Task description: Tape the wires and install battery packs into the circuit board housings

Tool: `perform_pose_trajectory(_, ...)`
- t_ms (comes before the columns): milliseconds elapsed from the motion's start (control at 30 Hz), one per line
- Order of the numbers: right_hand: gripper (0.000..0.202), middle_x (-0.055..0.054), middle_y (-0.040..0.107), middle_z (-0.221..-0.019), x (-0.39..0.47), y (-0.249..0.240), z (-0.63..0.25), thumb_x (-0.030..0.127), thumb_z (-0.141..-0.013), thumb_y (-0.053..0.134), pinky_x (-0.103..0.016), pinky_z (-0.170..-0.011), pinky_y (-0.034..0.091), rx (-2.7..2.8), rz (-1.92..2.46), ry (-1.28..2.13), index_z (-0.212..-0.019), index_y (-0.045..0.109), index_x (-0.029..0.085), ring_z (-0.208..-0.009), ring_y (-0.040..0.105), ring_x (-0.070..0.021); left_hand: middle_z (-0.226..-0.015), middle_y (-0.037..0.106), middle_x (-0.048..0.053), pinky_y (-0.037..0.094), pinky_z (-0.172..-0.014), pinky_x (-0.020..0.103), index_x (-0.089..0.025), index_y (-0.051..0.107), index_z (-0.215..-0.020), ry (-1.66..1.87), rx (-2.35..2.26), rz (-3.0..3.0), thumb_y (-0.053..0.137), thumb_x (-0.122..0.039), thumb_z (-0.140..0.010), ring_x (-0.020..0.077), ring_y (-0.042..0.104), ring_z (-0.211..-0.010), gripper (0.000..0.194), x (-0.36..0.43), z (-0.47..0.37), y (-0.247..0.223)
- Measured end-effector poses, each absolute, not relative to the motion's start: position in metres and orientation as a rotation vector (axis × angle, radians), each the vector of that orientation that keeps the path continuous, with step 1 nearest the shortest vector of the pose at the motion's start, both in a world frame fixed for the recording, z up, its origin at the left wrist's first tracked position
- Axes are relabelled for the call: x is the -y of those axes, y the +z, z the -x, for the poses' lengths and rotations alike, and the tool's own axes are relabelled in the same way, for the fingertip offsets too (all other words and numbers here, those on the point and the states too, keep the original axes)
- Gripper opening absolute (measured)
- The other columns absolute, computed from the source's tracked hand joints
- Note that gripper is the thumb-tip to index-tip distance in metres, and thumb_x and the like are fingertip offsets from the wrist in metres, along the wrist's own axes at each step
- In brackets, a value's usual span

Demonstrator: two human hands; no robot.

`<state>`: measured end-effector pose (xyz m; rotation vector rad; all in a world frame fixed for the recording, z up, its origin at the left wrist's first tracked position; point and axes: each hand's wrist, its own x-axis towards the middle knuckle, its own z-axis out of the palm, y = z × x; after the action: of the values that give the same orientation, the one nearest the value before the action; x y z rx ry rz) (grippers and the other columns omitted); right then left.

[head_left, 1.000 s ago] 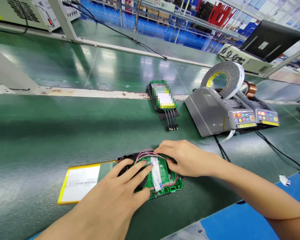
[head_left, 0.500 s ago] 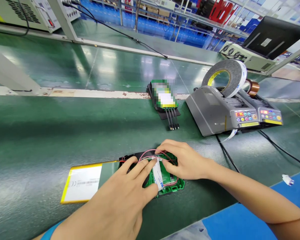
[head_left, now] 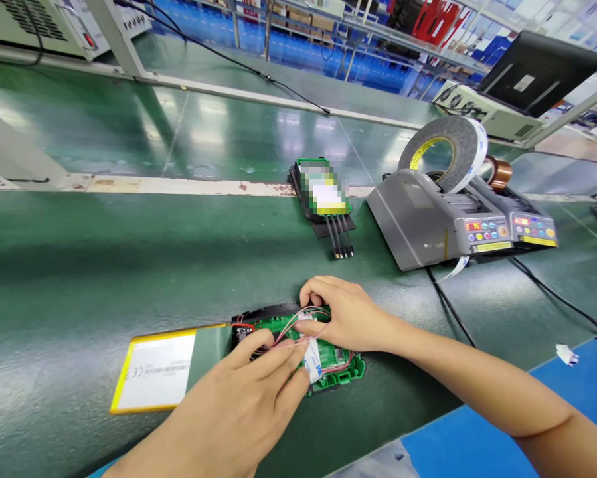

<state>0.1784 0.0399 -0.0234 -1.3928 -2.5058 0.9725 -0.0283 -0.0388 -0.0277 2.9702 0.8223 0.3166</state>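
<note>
A green circuit board in a black and green casing lies on the bench, with a strip of white tape across it. My left hand rests over its left part, fingers stretched out and fingertips near the tape and wires; what lies under them is hidden. Above the board, my right hand has thumb and finger bent together on thin pink wires; the exact pinch is partly hidden. A flat white battery pack with yellow edges lies left of the casing, with a red lead running toward it.
Further back is a second casing, partly pixelated, with black leads. To its right stand grey tape dispensers carrying a large tape roll. Black cables cross the green bench, and a white scrap lies by the blue mat.
My right hand has moved slightly left, bringing the pink wires in over the board and tape. The left hand has shifted little. The whole view has moved slightly.
</note>
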Motion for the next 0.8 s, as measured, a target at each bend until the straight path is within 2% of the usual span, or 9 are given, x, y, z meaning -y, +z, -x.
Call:
perform_pose_trajectory(133, 0.019, 0.003, 0.054, -0.080, -0.044, -0.025, -0.175, 0.034, -0.085, 0.063, -0.026, -0.066, 0.033, 2.553, 1.362, 0.951, -0.085, 0.052, 0.018, -0.075, 0.048, -0.0116, -0.114, 0.064, 0.005, 0.024, -0.097, 0.041, -0.013, 0.061, -0.111, 0.371, -0.780, -2.947, 0.056, -0.017, -0.073, 0.0194, 0.043, -0.113, 0.039, 0.038, 0.030, -0.026)
perform_pose_trajectory(200, 0.018, 0.001, 0.056, -0.083, -0.044, -0.022, -0.181, 0.034, -0.088, 0.061, -0.027, -0.069, 0.037, 2.589, 1.273, 0.939, -0.096, 0.055, 0.019, -0.078, 0.049, -0.0127, -0.111, 0.065, 0.002, 0.025, -0.096, 0.039, -0.015, 0.061, -0.110, 0.423, -0.798, -2.903, 0.051, -0.014, -0.081, 0.0180, 0.047, -0.107, 0.031, 0.038, 0.031, -0.025)
perform_pose_trajectory(267, 0.046, -0.004, 0.058, -0.102, -0.043, -0.016, -0.189, 0.037, -0.085, 0.065, -0.030, -0.079, 0.042, 2.601, 1.093, 0.906, -0.124, 0.047, 0.019, -0.091, 0.052, -0.0153, -0.106, 0.066, 0.000, 0.025, -0.094, 0.038, -0.017, 0.061, -0.108, 0.484, -0.825, -2.851, 0.047, -0.012, -0.085, 0.0168, 0.050, -0.097, 0.027, 0.037, 0.030, -0.023)
perform_pose_trajectory(333, 0.063, -0.010, 0.050, -0.123, -0.039, -0.006, -0.198, 0.033, -0.083, 0.069, -0.033, -0.091, 0.042, 2.581, 0.849, 0.742, -0.135, 0.038, 0.018, -0.109, 0.049, -0.0175, -0.097, 0.066, -0.001, 0.026, -0.091, 0.036, -0.018, 0.060, -0.108, 0.540, -0.850, -2.806, 0.046, -0.009, -0.085, 0.0166, 0.050, -0.089, 0.029, 0.036, 0.029, -0.021)
perform_pose_trajectory(367, 0.057, -0.010, 0.047, -0.127, -0.037, -0.002, -0.201, 0.029, -0.082, 0.070, -0.034, -0.095, 0.041, 2.571, 0.695, 0.612, -0.131, 0.043, 0.019, -0.114, 0.046, -0.0176, -0.093, 0.066, -0.001, 0.026, -0.089, 0.036, -0.018, 0.060, -0.108, 0.551, -0.857, -2.788, 0.046, -0.008, -0.084, 0.0167, 0.050, -0.087, 0.030, 0.035, 0.028, -0.020)
perform_pose_trajectory(433, 0.026, -0.004, 0.051, -0.122, -0.034, 0.003, -0.204, 0.020, -0.085, 0.065, -0.034, -0.100, 0.037, 2.581, 0.415, 0.345, -0.110, 0.058, 0.021, -0.115, 0.045, -0.0163, -0.085, 0.064, -0.001, 0.027, -0.087, 0.034, -0.018, 0.060, -0.107, 0.565, -0.859, -2.751, 0.044, -0.007, -0.086, 0.0163, 0.050, -0.084, 0.028, 0.033, 0.026, -0.020)
perform_pose_trajectory(500, 0.008, 0.000, 0.056, -0.118, -0.034, 0.002, -0.203, 0.016, -0.090, 0.058, -0.034, -0.102, 0.035, 2.653, 0.286, 0.213, -0.095, 0.063, 0.020, -0.114, 0.044, -0.0162, -0.080, 0.062, -0.001, 0.027, -0.087, 0.033, -0.019, 0.061, -0.105, 0.601, -0.867, -2.716, 0.042, -0.007, -0.089, 0.0152, 0.050, -0.082, 0.027, 0.032, 0.025, -0.022)
perform_pose_trajectory(633, 0.021, -0.003, 0.049, -0.134, -0.046, -0.007, -0.195, 0.019, -0.097, 0.046, -0.042, -0.103, 0.032, 2.807, 0.404, 0.298, -0.095, 0.067, 0.019, -0.121, 0.035, -0.0229, -0.071, 0.060, -0.001, 0.027, -0.088, 0.035, -0.017, 0.061, -0.103, 0.701, -0.902, -2.690, 0.042, -0.005, -0.089, 0.0155, 0.050, -0.081, 0.026, 0.033, 0.023, -0.029)
perform_pose_trajectory(800, 0.029, -0.005, 0.049, -0.127, -0.068, -0.009, -0.190, 0.022, -0.099, 0.042, -0.040, -0.101, 0.034, 2.845, 0.218, 0.367, -0.090, 0.069, 0.019, -0.114, 0.035, -0.0207, -0.067, 0.059, -0.002, 0.027, -0.088, 0.035, -0.017, 0.060, -0.105, 0.696, -0.889, -2.686, 0.041, -0.008, -0.093, 0.0153, 0.048, -0.080, 0.024, 0.036, 0.023, -0.034)
